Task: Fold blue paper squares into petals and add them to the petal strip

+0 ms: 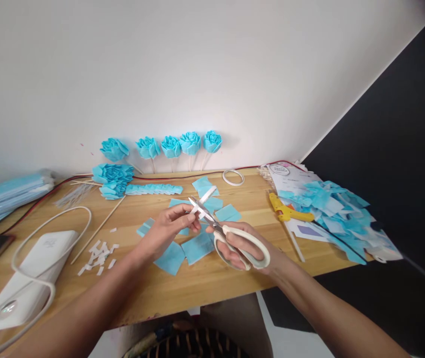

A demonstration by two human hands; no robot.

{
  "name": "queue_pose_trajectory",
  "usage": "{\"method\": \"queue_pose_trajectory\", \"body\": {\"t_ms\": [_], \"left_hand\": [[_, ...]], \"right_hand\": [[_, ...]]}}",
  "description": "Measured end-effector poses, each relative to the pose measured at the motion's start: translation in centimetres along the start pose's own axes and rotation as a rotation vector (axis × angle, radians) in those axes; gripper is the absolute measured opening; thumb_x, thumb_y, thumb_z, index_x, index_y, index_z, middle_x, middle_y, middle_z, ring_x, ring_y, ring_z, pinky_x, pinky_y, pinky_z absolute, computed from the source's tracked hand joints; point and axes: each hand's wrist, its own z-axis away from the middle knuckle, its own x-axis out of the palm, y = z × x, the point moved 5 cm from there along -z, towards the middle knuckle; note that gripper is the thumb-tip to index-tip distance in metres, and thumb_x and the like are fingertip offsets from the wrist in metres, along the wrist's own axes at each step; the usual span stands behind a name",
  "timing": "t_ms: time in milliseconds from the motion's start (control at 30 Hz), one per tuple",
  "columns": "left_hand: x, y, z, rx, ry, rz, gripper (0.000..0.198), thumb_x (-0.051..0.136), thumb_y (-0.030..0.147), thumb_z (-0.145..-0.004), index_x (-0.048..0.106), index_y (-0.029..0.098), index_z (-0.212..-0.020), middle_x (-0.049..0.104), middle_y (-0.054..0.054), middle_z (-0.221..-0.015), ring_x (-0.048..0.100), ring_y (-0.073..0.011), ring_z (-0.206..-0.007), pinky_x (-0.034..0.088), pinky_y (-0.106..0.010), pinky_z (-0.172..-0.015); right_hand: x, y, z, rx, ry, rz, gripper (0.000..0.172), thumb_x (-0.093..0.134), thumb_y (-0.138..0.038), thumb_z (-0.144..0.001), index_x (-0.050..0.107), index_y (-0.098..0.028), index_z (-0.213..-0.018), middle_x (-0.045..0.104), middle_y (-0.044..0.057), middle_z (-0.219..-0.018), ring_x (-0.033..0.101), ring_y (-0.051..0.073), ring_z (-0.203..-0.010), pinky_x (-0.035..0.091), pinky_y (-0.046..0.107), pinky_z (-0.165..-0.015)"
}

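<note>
My left hand [170, 226] pinches a narrow white strip [208, 193], which looks like paper or double-sided tape, between thumb and fingers. Wrapped around the cream handles of a pair of scissors [218, 228] is my right hand [240, 243]. The scissor blades cross the strip close to my left fingertips and look slightly apart. Under both hands, light-blue squares [198, 247] of thin crepe-like material lie scattered on the wooden table [134, 293]. Small cut white pieces [100, 256] lie in a loose pile left of my left forearm.
Several blue flowers on sticks [170, 146] lean on the wall, with more flower heads [112, 174] and a pleated blue strip [155, 189] below. A tape roll [233, 177] lies behind. Right are a yellow glue gun [289, 211] and blue scraps [343, 219]; left, a white power strip [37, 283] with cable.
</note>
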Motion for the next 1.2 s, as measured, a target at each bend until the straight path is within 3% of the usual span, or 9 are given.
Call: {"method": "queue_pose_trajectory", "body": {"t_ms": [400,600,767,867,1033,1200], "left_hand": [[-0.2,0.4,-0.1,0.059,0.038,-0.069,0.023,0.061,0.035,-0.089,0.069,0.015,-0.083,0.064,-0.003,-0.077,0.058,-0.0139,-0.072,0.045,-0.026,-0.07],[-0.5,0.4,0.0,0.003,0.084,-0.145,0.028,0.061,0.04,-0.087,0.068,0.015,-0.078,0.059,0.001,-0.058,0.051,-0.0097,-0.053,0.038,-0.023,-0.053],[-0.6,0.3,0.1,-0.008,0.108,-0.152,0.029,0.062,0.042,-0.086,0.069,0.014,-0.08,0.057,0.001,-0.055,0.05,-0.0092,-0.051,0.038,-0.022,-0.052],[-0.7,0.2,0.0,-0.001,0.146,-0.118,0.029,0.065,0.042,-0.083,0.068,0.014,-0.077,0.059,0.0,-0.058,0.051,-0.0097,-0.053,0.041,-0.023,-0.054],[-1.2,-0.4,-0.5,-0.052,0.209,-0.073,0.03,0.068,0.043,-0.079,0.067,0.014,-0.074,0.063,0.0,-0.068,0.051,-0.0078,-0.049,0.041,-0.022,-0.049],[-1.5,-0.3,-0.5,-0.047,0.197,0.0,0.035,0.068,0.047,-0.079,0.066,0.013,-0.074,0.062,-0.001,-0.063,0.055,-0.0099,-0.051,0.042,-0.022,-0.05]], "right_hand": [[0.5,0.2,0.0,0.021,0.043,0.014,0.045,0.063,-0.048,-0.085,0.063,-0.014,-0.113,0.05,-0.005,-0.059,0.033,0.001,-0.036,0.024,0.016,-0.034],[0.2,0.3,0.0,0.044,0.07,0.07,0.046,0.062,-0.048,-0.085,0.062,-0.014,-0.116,0.047,-0.006,-0.057,0.032,0.002,-0.036,0.022,0.017,-0.033],[-0.3,0.1,0.0,0.012,0.145,0.324,0.04,0.063,-0.039,-0.085,0.062,-0.017,-0.119,0.04,-0.008,-0.056,0.034,0.005,-0.044,0.028,0.019,-0.042],[0.1,-0.9,0.1,-0.103,0.23,0.64,0.037,0.069,-0.034,-0.08,0.064,-0.02,-0.114,0.049,-0.006,-0.063,0.04,0.007,-0.054,0.032,0.02,-0.051],[3.3,-1.4,0.2,-0.184,0.04,0.948,0.041,0.076,-0.036,-0.073,0.064,-0.02,-0.108,0.063,-0.002,-0.076,0.052,0.01,-0.064,0.04,0.022,-0.062],[3.8,-1.6,0.8,-0.1,-0.042,0.837,0.052,0.077,-0.032,-0.07,0.056,-0.023,-0.117,0.063,0.002,-0.098,0.057,0.015,-0.081,0.044,0.026,-0.072]]}}
